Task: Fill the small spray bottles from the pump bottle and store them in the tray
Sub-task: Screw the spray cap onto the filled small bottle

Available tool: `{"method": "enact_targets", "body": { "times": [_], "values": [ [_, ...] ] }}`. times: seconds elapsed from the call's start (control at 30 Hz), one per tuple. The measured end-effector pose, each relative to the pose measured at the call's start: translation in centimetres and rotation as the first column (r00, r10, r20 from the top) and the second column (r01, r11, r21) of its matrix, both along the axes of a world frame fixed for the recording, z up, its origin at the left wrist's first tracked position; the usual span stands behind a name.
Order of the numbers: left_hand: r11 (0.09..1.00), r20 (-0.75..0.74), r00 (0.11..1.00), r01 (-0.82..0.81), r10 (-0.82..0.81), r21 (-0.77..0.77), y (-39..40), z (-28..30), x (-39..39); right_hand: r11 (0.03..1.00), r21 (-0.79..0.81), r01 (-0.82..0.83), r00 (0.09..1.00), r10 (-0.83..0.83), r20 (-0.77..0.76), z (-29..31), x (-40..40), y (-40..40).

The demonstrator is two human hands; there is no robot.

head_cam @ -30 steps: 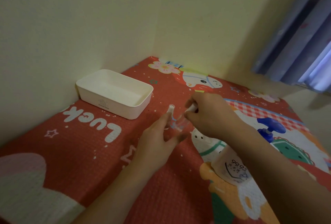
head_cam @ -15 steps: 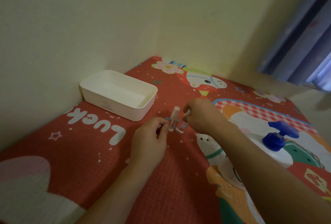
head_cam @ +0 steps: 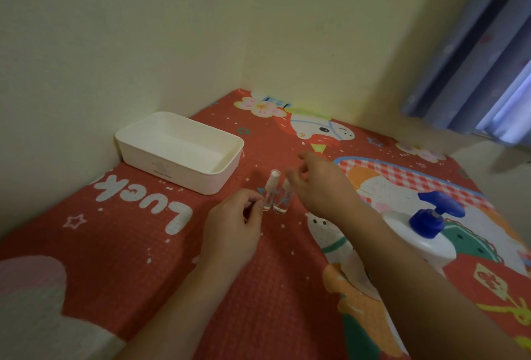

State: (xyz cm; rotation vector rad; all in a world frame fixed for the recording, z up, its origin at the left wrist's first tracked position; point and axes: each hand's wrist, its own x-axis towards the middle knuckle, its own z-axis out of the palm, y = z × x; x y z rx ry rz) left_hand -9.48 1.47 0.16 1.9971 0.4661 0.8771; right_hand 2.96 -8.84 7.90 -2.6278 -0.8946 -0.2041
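Spray bottles [head_cam: 276,194] upright, left hand [head_cam: 232,227] fingers [head_cam: 256,203] touching

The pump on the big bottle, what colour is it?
Blue. The pump tops the white bottle, clearest in the head view.

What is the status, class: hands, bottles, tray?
Left hand fingertips at left spray bottle; right hand open, right bottle partly behind it. Both bottles upright on mat. Tray holds no bottles. Pump bottle unobstructed.

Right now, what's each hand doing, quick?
Left hand: fingers curled, pinching the left spray bottle near its base.
Right hand: open, holding nothing, just above the right spray bottle.
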Motion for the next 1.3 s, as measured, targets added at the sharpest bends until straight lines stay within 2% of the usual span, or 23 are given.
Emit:
{"method": "enact_targets", "body": {
  "times": [0.07, 0.17, 0.37, 0.5, 0.57, 0.63, 0.8, 0.93, 1.13, 1.3],
  "values": [
    [1.0, -0.002, 1.0, -0.001, 0.001, -0.002, -0.1, 0.0, 0.0, 0.997, 0.027, 0.077, 0.992, -0.079, 0.098, -0.1, 0.0, -0.2],
    [1.0, -0.006, 1.0, -0.002, 0.002, 0.022, -0.2, -0.1, 0.0, 0.963, -0.158, 0.219, 0.966, -0.192, 0.173, -1.0, 0.2, 0.0],
    [0.999, 0.006, 1.0, 0.008, -0.008, 0.041, -0.2, -0.1, -0.1, 0.765, -0.512, 0.39, 0.91, -0.404, 0.09, -4.1, 2.1, 0.8],
    [0.998, 0.0, 1.0, 0.03, -0.03, 0.047, -0.2, -0.2, 0.0, 0.662, -0.633, 0.402, 0.857, -0.516, 0.004, -5.1, 3.1, 0.9],
    [0.998, -0.003, 0.999, 0.038, -0.038, 0.042, -0.2, -0.2, 0.0, 0.649, -0.641, 0.41, 0.824, -0.565, -0.045, -5.6, 3.4, 1.1],
    [0.998, 0.002, 0.999, 0.041, -0.041, 0.044, -0.2, -0.1, -0.1, 0.677, -0.592, 0.437, 0.816, -0.576, -0.057, -6.0, 3.6, 1.2],
    [0.997, 0.005, 0.999, 0.041, -0.041, 0.072, -0.2, -0.3, 0.0, 0.792, -0.49, 0.364, 0.907, -0.421, -0.007, -5.4, 3.5, 1.0],
    [0.996, 0.004, 0.999, 0.036, -0.036, 0.081, -0.3, -0.4, 0.1, 0.85, -0.364, 0.381, 0.92, -0.387, 0.059, -4.4, 2.8, 0.8],
    [0.996, 0.0, 0.999, 0.046, -0.046, 0.074, -0.4, -0.3, 0.0, 0.931, -0.042, 0.363, 0.922, -0.353, 0.158, -1.4, 1.8, 0.4],
    [0.996, 0.086, 0.993, 0.072, -0.077, 0.058, -0.7, -0.2, 0.0, 0.951, 0.222, 0.215, 0.92, -0.273, 0.282, 0.4, 0.3, 0.5]
  ]
}}
